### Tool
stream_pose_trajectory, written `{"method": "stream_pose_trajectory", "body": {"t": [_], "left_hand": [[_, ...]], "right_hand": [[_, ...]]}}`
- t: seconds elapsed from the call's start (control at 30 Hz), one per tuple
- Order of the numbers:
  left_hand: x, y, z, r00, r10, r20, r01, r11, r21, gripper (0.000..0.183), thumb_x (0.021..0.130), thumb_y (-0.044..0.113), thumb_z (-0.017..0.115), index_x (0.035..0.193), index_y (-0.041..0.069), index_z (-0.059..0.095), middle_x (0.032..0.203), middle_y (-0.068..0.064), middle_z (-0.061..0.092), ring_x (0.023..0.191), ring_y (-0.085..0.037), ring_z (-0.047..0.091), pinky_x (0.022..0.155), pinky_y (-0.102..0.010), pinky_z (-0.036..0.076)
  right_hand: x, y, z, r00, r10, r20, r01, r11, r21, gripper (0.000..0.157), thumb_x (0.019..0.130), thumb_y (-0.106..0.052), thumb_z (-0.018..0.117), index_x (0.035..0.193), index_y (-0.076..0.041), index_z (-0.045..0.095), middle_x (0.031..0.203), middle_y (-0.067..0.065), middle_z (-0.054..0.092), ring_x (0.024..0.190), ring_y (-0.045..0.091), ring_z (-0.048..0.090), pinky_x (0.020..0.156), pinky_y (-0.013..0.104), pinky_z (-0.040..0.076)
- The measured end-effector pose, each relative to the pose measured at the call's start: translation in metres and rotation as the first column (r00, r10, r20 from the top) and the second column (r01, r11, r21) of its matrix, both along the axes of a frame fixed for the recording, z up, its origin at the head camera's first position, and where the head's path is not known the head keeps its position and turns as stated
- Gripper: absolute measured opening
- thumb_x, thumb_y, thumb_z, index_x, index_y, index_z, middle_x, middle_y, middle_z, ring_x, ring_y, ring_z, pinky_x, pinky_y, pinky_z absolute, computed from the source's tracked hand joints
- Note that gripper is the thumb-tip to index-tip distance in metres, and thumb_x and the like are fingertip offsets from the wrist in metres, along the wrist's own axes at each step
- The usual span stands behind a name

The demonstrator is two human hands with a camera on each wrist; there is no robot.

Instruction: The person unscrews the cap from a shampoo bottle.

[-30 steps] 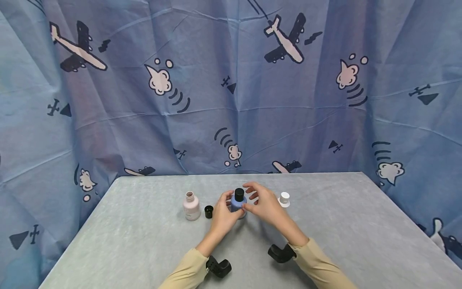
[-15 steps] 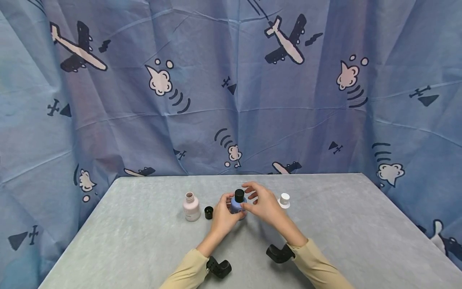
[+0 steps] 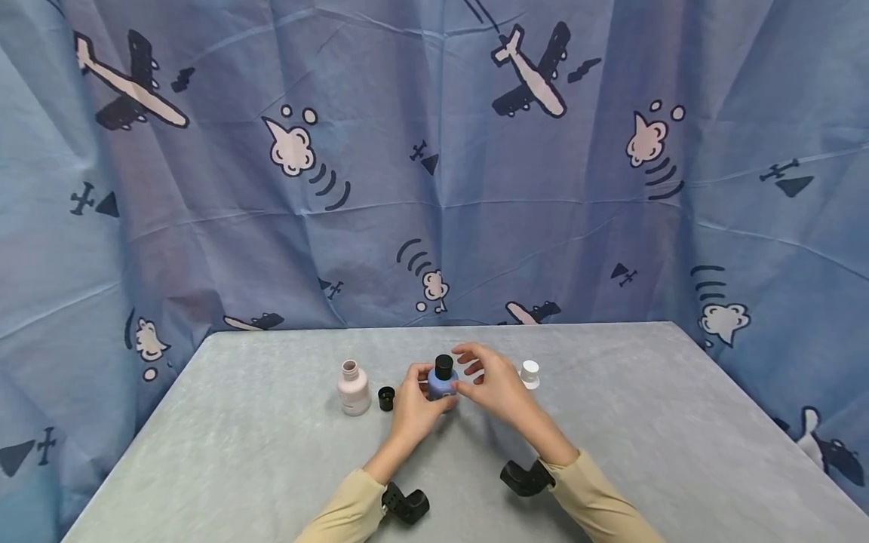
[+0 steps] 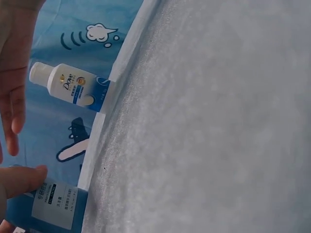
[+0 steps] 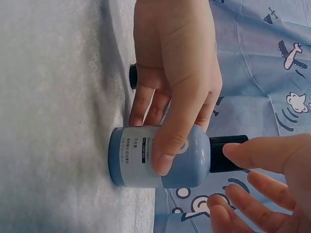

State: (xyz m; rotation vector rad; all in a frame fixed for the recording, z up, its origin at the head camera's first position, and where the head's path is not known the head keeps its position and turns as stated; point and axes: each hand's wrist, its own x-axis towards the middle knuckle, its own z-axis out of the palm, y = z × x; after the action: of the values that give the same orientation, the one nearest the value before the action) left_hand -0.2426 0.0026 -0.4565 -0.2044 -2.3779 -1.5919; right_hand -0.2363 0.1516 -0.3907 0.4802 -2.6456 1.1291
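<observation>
A blue shampoo-type bottle (image 3: 440, 382) with a white label stands upright on the table, a black cap (image 3: 444, 366) on its neck. My left hand (image 3: 413, 409) grips its body from the left, thumb across the label in the right wrist view. Close by on the right, my right hand (image 3: 495, 383) has its fingers spread and loosely bent around the cap's far side, not closed on it. Its thumb (image 5: 252, 153) overlaps the cap in the right wrist view; whether it touches cannot be told.
Left of the hands stands a pale pink bottle (image 3: 354, 394) with an uncapped neck. A loose black cap (image 3: 386, 398) lies between it and my left hand. Behind my right hand is a white Dove bottle (image 4: 80, 87) with a white cap. A patterned blue curtain (image 3: 434, 166) hangs behind the table.
The head view has shifted slightly, moving the scene a little left. Both hands keep nearly the same pose around the blue bottle.
</observation>
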Motion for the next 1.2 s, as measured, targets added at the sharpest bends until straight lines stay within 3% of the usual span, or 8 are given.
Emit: {"method": "stream_pose_trajectory", "body": {"t": [0.43,0.8,1.2], "left_hand": [[0.003,-0.003,0.001,1.0,0.006,-0.018,-0.007,1.0,-0.011,0.052,0.069,0.018,0.084,0.112,0.007,0.056,0.105,-0.013,0.068,0.093,-0.023,0.066,0.078,-0.032,0.055],[0.005,-0.005,0.007,0.999,0.015,-0.035,-0.015,1.0,0.001,0.053,0.068,0.019,0.083,0.113,0.011,0.057,0.11,-0.009,0.067,0.095,-0.024,0.064,0.08,-0.038,0.05],[0.007,-0.007,0.01,0.999,0.0,-0.045,-0.001,1.0,-0.007,0.052,0.069,0.022,0.084,0.114,0.011,0.059,0.11,-0.008,0.068,0.094,-0.024,0.064,0.08,-0.039,0.05]], "right_hand": [[0.001,-0.007,0.002,0.999,0.035,0.01,-0.034,0.998,-0.055,0.045,0.077,-0.004,0.076,0.12,-0.005,0.061,0.105,0.016,0.067,0.092,0.033,0.067,0.077,0.043,0.056],[0.002,-0.013,0.008,1.0,0.006,0.005,-0.006,0.999,-0.037,0.045,0.079,-0.01,0.077,0.121,-0.009,0.062,0.105,0.01,0.068,0.09,0.022,0.067,0.076,0.037,0.057],[0.002,-0.014,0.009,0.998,0.022,-0.055,-0.026,0.997,-0.069,0.039,0.079,-0.009,0.075,0.116,-0.007,0.064,0.101,0.01,0.068,0.086,0.024,0.066,0.073,0.037,0.057]]}}
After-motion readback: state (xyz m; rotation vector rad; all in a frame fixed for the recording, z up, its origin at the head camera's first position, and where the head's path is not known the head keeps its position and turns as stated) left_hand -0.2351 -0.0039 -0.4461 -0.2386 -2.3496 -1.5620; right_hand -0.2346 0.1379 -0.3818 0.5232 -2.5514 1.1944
